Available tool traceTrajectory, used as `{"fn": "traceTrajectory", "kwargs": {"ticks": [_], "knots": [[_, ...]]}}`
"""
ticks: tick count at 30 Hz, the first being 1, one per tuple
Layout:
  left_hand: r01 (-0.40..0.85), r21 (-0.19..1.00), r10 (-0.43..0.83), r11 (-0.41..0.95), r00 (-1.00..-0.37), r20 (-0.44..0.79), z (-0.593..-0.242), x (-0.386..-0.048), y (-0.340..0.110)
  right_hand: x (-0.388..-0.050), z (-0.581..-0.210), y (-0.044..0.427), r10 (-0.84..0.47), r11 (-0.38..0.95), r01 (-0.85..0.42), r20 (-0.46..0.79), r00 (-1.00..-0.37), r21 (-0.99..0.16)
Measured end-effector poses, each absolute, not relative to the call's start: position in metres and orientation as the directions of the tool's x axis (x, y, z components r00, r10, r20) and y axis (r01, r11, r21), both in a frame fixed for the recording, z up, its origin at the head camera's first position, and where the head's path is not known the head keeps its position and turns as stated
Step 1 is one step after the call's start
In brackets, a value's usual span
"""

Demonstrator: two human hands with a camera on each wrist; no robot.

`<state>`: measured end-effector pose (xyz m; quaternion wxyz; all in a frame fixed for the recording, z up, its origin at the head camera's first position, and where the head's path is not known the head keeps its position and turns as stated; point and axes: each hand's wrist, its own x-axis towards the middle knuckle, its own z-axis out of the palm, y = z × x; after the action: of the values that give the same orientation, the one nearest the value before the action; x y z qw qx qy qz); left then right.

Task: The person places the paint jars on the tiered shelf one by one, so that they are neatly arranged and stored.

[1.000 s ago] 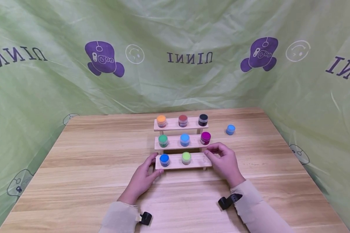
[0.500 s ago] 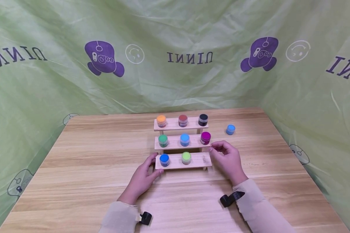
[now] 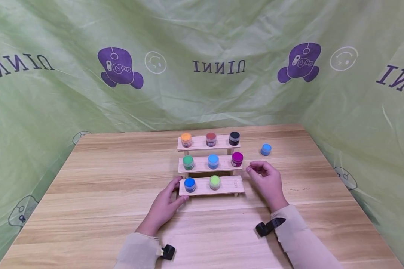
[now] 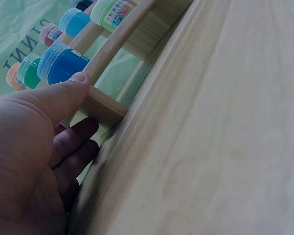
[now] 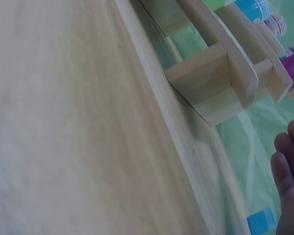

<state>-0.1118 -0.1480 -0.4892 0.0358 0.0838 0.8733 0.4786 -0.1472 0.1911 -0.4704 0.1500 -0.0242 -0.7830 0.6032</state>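
Observation:
A three-step wooden rack [image 3: 227,186] stands mid-table, with small paint jars on each step. On the lowest step are a dark blue jar [image 3: 190,184] at the left and a light green jar [image 3: 215,182] in the middle. My left hand [image 3: 165,206] holds that step's left end between thumb and fingers; in the left wrist view the thumb [image 4: 71,93] lies by the blue jar. Right of the rack, my right hand [image 3: 267,185] is apart from it, fingers loosely bent, holding nothing. A purple jar [image 3: 237,159] on the middle step is nearest it.
One blue jar [image 3: 266,150] stands on the table beyond my right hand. Green [image 3: 188,162] and light blue [image 3: 213,161] jars share the middle step. Orange [image 3: 186,139], brownish red [image 3: 211,139] and black [image 3: 234,138] jars line the top. Green cloth [image 3: 219,101] surrounds the table.
My right hand has drawn away from the rack's right end, moving rightward and slightly back. My left hand, the rack and the jars look unmoved.

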Motion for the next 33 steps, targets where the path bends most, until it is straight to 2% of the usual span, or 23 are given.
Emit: {"fn": "traceTrajectory", "kwargs": {"ticks": [33], "knots": [[0.132, 0.834, 0.18, 0.535, -0.983, 0.04, -0.489, -0.112, -0.148, -0.164, -0.485, 0.219, 0.365, 0.288, -0.014, 0.124, -0.923, -0.958]]}}
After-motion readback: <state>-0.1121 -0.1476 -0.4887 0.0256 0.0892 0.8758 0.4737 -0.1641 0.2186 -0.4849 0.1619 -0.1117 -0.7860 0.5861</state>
